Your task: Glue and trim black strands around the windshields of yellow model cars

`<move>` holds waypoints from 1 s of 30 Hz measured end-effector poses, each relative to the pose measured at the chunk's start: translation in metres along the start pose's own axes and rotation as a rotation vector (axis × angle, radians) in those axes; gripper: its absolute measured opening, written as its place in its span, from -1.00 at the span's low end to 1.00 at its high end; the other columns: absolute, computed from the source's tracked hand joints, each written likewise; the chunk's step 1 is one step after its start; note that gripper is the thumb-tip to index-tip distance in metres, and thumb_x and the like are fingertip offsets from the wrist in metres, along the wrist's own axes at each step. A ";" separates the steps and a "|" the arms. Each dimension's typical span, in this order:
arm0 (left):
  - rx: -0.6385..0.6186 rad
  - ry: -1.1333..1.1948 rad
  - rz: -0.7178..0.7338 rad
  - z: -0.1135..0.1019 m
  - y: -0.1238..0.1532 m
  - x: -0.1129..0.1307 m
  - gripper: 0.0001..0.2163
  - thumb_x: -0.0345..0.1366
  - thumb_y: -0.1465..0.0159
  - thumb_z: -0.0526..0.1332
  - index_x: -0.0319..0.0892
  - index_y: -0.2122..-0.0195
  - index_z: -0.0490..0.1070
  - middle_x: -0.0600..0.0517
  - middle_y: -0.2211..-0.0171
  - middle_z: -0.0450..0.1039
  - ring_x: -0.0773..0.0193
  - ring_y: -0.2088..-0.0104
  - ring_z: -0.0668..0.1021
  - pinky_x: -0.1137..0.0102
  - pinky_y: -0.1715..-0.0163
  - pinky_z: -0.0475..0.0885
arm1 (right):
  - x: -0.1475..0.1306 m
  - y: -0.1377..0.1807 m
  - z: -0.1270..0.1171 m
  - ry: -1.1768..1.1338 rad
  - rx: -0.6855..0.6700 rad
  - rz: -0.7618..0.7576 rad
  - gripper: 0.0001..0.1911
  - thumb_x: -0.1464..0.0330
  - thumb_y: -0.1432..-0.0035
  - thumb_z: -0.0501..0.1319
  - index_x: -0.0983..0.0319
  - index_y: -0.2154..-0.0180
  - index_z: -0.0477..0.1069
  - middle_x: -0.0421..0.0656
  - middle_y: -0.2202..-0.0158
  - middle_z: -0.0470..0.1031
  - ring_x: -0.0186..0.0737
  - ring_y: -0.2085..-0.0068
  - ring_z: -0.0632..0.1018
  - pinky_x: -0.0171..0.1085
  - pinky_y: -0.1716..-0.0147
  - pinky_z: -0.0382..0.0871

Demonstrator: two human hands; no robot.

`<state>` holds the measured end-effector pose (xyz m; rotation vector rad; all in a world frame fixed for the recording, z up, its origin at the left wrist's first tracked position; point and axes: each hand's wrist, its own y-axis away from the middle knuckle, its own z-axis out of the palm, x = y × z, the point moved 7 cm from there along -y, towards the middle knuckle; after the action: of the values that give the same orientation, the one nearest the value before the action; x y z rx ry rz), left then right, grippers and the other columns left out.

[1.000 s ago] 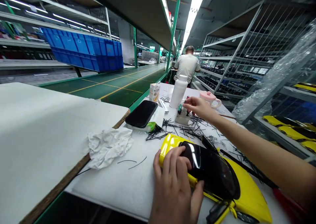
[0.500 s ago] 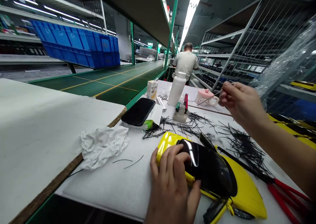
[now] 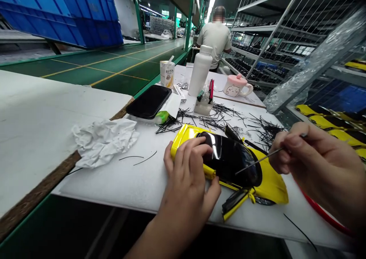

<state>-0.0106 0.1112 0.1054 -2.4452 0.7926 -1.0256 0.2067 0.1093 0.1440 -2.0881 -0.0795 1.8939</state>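
Observation:
A yellow model car [image 3: 276, 177] with a black glossy roof lies on the white foam sheet, both side doors standing out. My left hand [image 3: 185, 179] grips its rear end, fingers over the rear window and thumb at the near side. The near door [image 3: 235, 205] hangs out toward me. Between thumb and fingers, my right hand [image 3: 317, 163] pinches a thin metal rod [image 3: 261, 160]. Its free tip points left, over the dark roof; whether it touches cannot be told. A red handle [image 3: 323, 209] shows partly beneath my right hand.
Thin black strips [image 3: 265, 128] lie scattered behind the car. A phone [image 3: 149, 101], crumpled white paper [image 3: 107, 139], a white bottle [image 3: 201, 70], a small tool holder [image 3: 203, 106] and a pink-lidded mug [image 3: 236, 87] stand around. A co-worker [image 3: 214, 36] is farther back, beside the green conveyor [image 3: 114, 70].
My right hand has come down from beside the mug, bringing the rod over the car. My left hand keeps its hold on the car. The view has tilted down.

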 end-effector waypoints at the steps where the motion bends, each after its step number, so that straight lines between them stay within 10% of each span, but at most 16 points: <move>1: -0.004 0.001 -0.002 0.000 -0.001 0.000 -0.68 -0.46 -0.34 0.17 -0.07 -0.04 0.11 -0.15 -0.21 0.36 0.10 -0.29 0.36 -0.14 -0.39 -0.09 | 0.001 0.002 0.000 0.021 -0.011 -0.014 -0.73 0.18 -0.19 0.44 0.12 0.44 0.47 -0.21 0.56 0.45 -0.33 0.60 0.44 -0.39 0.65 0.41; 21: -0.016 0.090 -0.025 0.000 0.001 -0.003 -0.62 -0.51 -0.27 0.16 -0.03 -0.02 0.09 -0.08 -0.21 0.35 0.19 -0.32 0.34 -0.06 -0.44 -0.23 | -0.015 0.028 0.031 0.566 -0.292 -0.447 -0.89 0.35 -0.35 0.24 0.01 0.27 0.40 -0.24 0.49 0.54 -0.20 0.51 0.61 -0.33 0.54 0.54; 30: 0.086 0.261 -0.048 -0.012 0.010 -0.006 -0.61 -0.59 -0.25 0.03 -0.03 -0.01 0.05 -0.14 -0.17 0.37 0.12 -0.28 0.43 -0.33 -0.41 -0.10 | -0.027 0.031 0.048 0.630 -0.409 -0.558 -0.87 0.39 -0.38 0.16 0.06 0.26 0.28 -0.29 0.48 0.55 -0.34 0.54 0.58 -0.44 0.54 0.49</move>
<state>-0.0266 0.1058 0.1048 -2.2973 0.7549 -1.3874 0.1518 0.0830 0.1583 -2.4730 -0.8549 0.9048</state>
